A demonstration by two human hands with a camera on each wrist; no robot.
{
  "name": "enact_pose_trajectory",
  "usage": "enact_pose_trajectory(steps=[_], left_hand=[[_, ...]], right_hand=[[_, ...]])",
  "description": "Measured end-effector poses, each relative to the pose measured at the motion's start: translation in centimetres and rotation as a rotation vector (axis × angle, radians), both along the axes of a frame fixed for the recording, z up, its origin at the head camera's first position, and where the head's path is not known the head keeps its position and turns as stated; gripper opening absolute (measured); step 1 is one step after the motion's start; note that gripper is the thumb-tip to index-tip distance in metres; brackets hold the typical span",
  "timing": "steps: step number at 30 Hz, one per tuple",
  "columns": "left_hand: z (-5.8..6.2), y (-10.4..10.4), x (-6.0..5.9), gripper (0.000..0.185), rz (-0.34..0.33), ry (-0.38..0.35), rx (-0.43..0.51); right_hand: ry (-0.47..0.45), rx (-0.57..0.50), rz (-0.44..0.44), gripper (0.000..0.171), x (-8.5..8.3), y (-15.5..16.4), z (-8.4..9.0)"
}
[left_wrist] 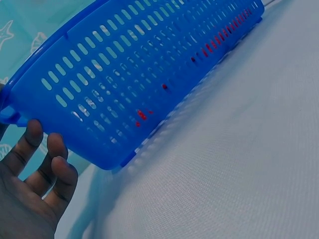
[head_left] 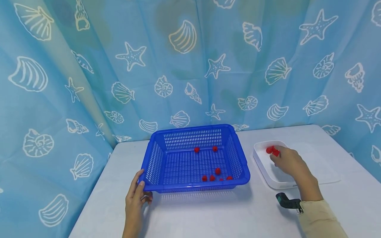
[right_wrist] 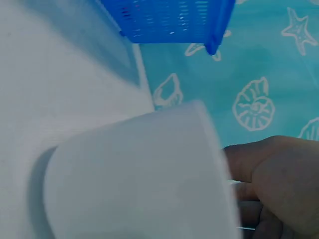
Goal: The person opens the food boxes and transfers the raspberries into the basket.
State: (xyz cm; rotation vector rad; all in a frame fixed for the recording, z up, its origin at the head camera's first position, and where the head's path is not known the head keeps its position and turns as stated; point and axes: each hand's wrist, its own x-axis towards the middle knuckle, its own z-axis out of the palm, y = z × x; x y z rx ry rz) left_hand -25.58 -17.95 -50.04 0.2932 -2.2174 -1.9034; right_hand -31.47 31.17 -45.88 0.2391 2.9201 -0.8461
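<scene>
Left hand (head_left: 135,198) grips near-left corner of blue basket (head_left: 238,155); right hand (head_left: 287,161) pinches red berries (head_left: 273,150) over white tray (head_left: 262,163), right of basket.

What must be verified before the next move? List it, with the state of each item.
1. Blue slotted plastic basket steadied: ok, the left hand holds its near left corner.
2. Basket flat on the white table: cannot tell; the left wrist view suggests that corner is lifted.
3. Small red berry-like pieces over the white rectangular tray: ok, they are at the right hand fingertips inside it.
4. Grip on those pieces: cannot tell, the fingers hide the contact.
5. Red pieces left in the basket: not ok, several still lie on its floor.
6. Path between basket and tray: ok, bare table.
</scene>
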Motion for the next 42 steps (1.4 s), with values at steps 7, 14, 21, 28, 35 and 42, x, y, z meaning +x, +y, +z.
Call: enact_pose_trajectory(steps=[7,14,21,28,35,42], left_hand=[[0.1,0.0,-0.1,0.048,-0.011,0.022,0.011],[0.3,0.0,-0.1,0.047,-0.013,0.018,0.020],[0.2,0.0,-0.2,0.047,-0.010,0.025,0.008],[0.1,0.0,-0.1,0.047,-0.004,0.027,0.002],[0.1,0.0,0.0,0.047,-0.007,0.026,0.017],[0.1,0.0,0.0,0.046,-0.010,0.032,0.024]], right_hand=[[-0.064,0.026,-0.019,0.056,-0.9,0.5,-1.3],[-0.002,0.012,-0.120,0.055,-0.9,0.4,-1.7],[-0.030,0.005,-0.124,0.057,-1.1,0.0,-1.9],[-0.053,-0.020,-0.062,0.051,-1.3,-0.1,-2.2],[0.007,-0.015,0.023,0.034,-1.3,-0.7,-2.5],[0.029,-0.024,0.033,0.033,-1.4,-1.1,-2.8]])
